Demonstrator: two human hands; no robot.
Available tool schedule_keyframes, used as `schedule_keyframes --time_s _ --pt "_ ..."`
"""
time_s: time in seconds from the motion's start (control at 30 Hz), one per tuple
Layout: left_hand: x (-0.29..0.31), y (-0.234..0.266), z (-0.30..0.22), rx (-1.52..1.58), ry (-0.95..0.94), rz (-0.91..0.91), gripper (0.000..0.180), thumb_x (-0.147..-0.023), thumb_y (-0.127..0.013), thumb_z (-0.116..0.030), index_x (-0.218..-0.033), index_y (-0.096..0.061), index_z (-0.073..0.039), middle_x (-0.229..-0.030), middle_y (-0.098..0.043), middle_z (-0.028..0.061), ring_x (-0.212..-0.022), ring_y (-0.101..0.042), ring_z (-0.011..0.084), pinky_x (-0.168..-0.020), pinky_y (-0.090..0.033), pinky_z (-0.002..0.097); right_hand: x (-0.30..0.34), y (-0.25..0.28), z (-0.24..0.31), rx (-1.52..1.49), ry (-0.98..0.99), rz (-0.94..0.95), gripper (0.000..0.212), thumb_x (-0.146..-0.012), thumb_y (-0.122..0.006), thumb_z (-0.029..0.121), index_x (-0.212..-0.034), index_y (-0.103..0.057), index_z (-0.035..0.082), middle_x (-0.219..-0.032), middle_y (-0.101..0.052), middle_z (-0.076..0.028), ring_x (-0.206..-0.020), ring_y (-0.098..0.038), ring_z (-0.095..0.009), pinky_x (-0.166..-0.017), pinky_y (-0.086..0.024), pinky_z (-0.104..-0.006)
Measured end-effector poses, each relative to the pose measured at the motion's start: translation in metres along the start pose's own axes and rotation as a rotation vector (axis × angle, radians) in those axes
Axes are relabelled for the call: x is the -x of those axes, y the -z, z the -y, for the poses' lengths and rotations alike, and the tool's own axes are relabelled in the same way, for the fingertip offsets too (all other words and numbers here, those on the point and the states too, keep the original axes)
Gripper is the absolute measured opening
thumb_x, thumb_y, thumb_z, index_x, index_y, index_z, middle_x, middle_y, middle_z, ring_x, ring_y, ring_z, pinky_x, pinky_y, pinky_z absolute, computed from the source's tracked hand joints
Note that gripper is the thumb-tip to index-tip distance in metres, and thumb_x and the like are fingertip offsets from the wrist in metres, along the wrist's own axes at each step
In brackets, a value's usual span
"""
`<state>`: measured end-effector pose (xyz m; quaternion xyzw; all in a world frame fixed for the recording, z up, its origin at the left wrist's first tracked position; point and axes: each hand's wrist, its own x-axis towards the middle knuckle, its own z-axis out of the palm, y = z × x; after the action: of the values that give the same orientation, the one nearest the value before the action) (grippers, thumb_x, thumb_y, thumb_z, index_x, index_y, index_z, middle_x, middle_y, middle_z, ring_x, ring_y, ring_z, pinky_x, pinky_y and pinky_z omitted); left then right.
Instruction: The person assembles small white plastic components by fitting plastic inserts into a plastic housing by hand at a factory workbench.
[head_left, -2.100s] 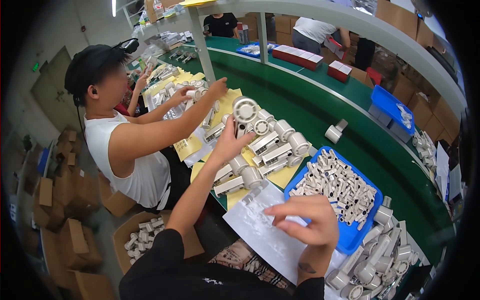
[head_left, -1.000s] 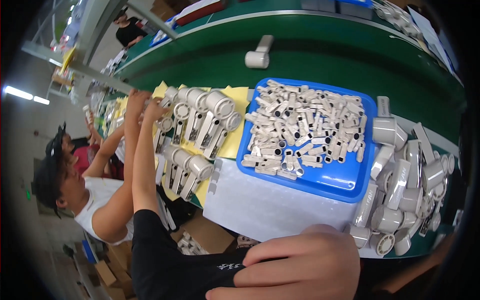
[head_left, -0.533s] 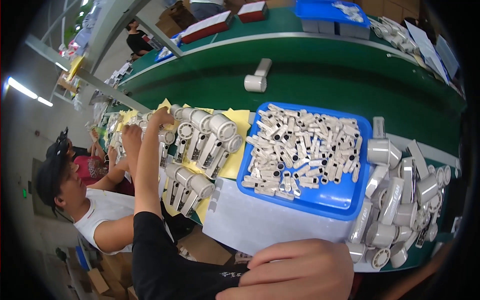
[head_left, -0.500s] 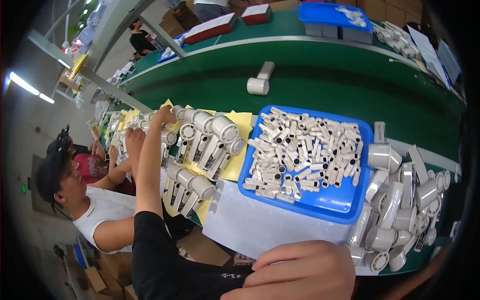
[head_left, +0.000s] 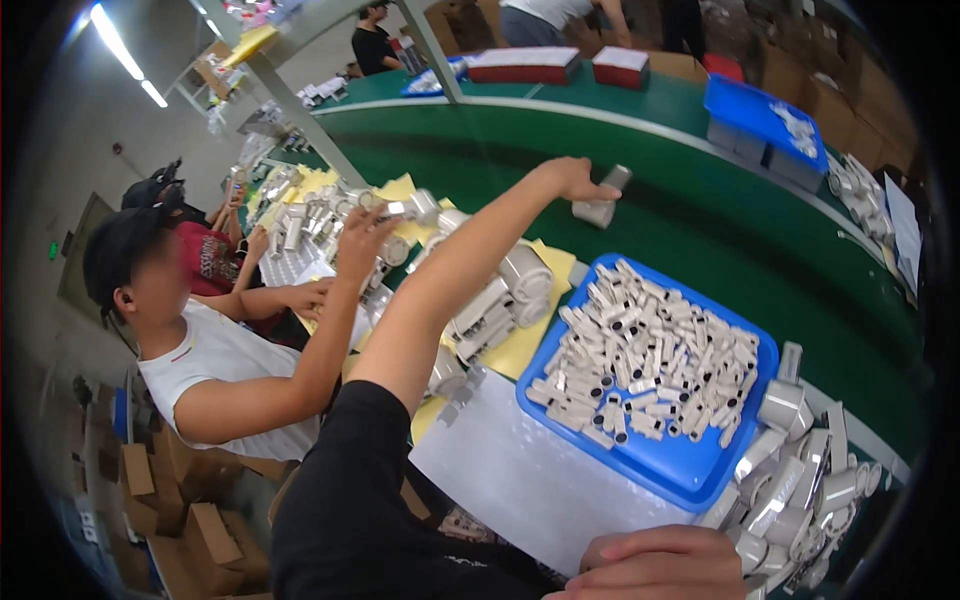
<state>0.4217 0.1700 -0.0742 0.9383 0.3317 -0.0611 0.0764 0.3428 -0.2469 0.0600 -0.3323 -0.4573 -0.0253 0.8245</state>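
Thing: light-grey unit (head_left: 597, 212), cyl. head + flat handle, lying on its side on green table (head_left: 730, 280), past blue tray (head_left: 690, 472) w/ small pale parts (head_left: 660, 350).

L hand (head_left: 578, 181) reaches over it, thumb across unit near where handle joins head; contact likely, but can't tell if fingers have closed on it, far side hidden. R hand (head_left: 665, 565) at lower edge, fingers bent, near white sheet (head_left: 500, 470); palm hidden, can't tell if it holds anything.

Handling (judgement): prob. hard plastic shell, stiff, light-to-moderate wt, head end prob. heavier. Smooth glossy finish = may slip; round head could roll. Scuffs/cracks if dropped, prob. not v. fragile otherwise.

Hold: thumb vs fingers round the handle close to head, or across the cyl. barrel; avoid handle tip only, head would swing down.
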Motion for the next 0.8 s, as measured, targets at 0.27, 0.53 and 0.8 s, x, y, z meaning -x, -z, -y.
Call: schedule_keyframes --time_s 0.27,0.53,0.8 --pt "-0.049 -0.032 -0.009 0.000 0.087 0.091 0.094 -0.066 -0.072 -0.061 -0.135 -0.044 -0.003 -0.118 -0.062 0.0208 -0.090 -0.067 0.0324 -0.066 -0.058 0.0377 -0.044 0.080 -0.025 0.078 -0.308 0.639 0.031 -0.084 -0.054 0.025 -0.091 -0.073 0.002 -0.069 -0.062 -0.005 -0.055 -0.056 -0.015 -0.052 -0.046 -0.0266" --pt "0.008 0.037 0.024 0.224 0.160 -0.254 0.060 -0.078 -0.060 -0.050 -0.113 -0.064 -0.001 -0.092 -0.069 0.0167 -0.066 -0.068 0.0269 -0.054 -0.057 0.0341 -0.036 0.076 -0.035 -0.334 -0.071 1.007 0.041 -0.084 -0.050 0.021 -0.120 -0.060 0.004 -0.068 -0.045 0.000 -0.054 -0.047 -0.015 -0.052 -0.040 -0.0275" --pt "0.291 0.096 0.030 0.758 0.089 -0.713 0.045 -0.089 -0.054 -0.039 -0.115 -0.062 -0.003 -0.102 -0.064 0.0073 -0.087 -0.063 0.0165 -0.065 -0.054 0.0299 0.009 0.038 0.017 -0.249 0.477 0.843 0.037 -0.078 -0.059 0.012 -0.113 -0.065 0.003 -0.067 -0.044 0.002 -0.052 -0.042 -0.012 -0.049 -0.034 -0.0237"
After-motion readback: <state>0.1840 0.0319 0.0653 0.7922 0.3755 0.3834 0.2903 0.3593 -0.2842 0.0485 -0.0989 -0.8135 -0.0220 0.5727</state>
